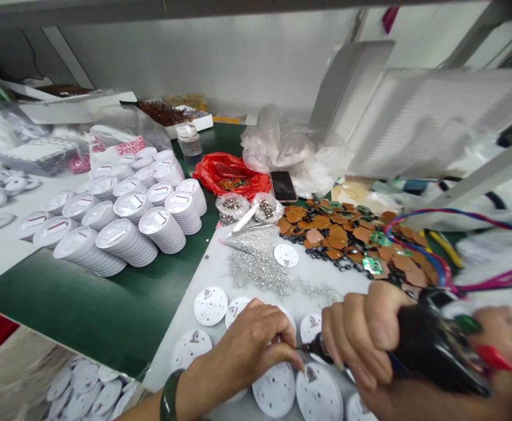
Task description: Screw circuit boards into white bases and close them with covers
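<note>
My right hand [365, 336] is wrapped round a black electric screwdriver [435, 345], which lies nearly level with its bit pointing left. My left hand [260, 333] has thumb and fingers pinched together at the tip of the bit; whatever they hold is too small and hidden to name. Below and around both hands lie several white round discs with small holes, among them one disc [273, 389] under my left hand and another disc [320, 392] beneath the bit. A few carry a small metal piece. Beyond my hands spreads a pile of small silvery screws [256, 263].
Stacked white round covers [163, 228] stand on the green mat at left. Brown and green circuit boards [339, 234] heap at right, near blue and red cables [435, 216]. A red bag [229, 169], a phone [283, 186] and a bottle [189, 143] are farther back.
</note>
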`<control>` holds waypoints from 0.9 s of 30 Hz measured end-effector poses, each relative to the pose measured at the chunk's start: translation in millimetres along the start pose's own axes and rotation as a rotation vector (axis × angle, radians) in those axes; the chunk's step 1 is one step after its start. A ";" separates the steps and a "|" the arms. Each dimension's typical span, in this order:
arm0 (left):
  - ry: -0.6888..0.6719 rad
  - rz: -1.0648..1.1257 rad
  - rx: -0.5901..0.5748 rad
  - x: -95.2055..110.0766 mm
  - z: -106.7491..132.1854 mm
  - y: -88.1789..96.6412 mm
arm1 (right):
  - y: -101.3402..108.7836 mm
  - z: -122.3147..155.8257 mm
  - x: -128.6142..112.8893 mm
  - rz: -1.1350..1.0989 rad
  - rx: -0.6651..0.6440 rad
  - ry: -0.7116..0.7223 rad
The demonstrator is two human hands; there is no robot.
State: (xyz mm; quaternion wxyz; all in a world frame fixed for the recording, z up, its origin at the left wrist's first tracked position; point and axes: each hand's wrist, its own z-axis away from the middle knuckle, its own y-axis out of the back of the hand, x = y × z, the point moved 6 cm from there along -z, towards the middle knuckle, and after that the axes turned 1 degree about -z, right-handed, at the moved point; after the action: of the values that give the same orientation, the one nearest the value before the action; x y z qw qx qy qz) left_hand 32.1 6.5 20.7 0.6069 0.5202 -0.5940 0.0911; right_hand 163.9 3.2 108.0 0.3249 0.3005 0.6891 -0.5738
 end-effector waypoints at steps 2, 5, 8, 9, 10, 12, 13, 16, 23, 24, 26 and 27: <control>0.021 0.028 0.002 -0.5 -0.4 0.0 | 1.6 0.8 1.6 -0.009 0.008 0.003; 0.035 0.063 0.018 -0.6 -1.4 -0.8 | 3.5 1.8 3.8 -0.028 0.028 0.009; 0.071 0.095 0.029 -2.3 -1.7 -3.8 | 3.3 2.1 4.7 -0.037 0.022 0.025; 0.083 0.110 0.028 -2.9 -1.5 -4.9 | 2.4 2.2 5.5 -0.033 0.008 0.017; 0.092 0.125 0.021 -3.0 -1.3 -5.9 | 1.4 2.2 6.4 -0.033 -0.010 0.003; 0.070 0.131 -0.004 -0.8 -0.6 -6.2 | 0.1 2.4 8.1 -0.027 -0.040 -0.034; 0.045 0.107 -0.019 1.1 0.1 -5.4 | 0.5 2.4 8.4 -0.020 -0.045 -0.048; -0.041 -0.085 -0.048 3.8 5.4 -0.3 | 6.6 1.0 7.6 0.022 -0.013 -0.032; -0.218 -0.567 -0.029 -15.7 27.0 -10.2 | 17.7 -9.3 30.9 0.044 0.033 0.005; -0.229 -0.600 -0.029 -18.8 28.5 -13.4 | 17.8 -10.4 35.3 0.055 0.032 0.002; -0.252 -0.637 -0.028 -22.6 29.7 -18.2 | 17.8 -12.0 41.9 0.074 0.025 -0.005; -0.262 -0.644 -0.026 -23.5 29.6 -19.6 | 17.8 -12.5 44.2 0.082 0.021 -0.009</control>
State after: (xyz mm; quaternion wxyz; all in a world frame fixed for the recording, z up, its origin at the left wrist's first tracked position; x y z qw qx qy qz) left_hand 21.3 -12.1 -16.0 0.5296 0.6804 -0.4733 -0.1803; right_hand 149.8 20.2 64.0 0.3479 0.3293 0.6687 -0.5687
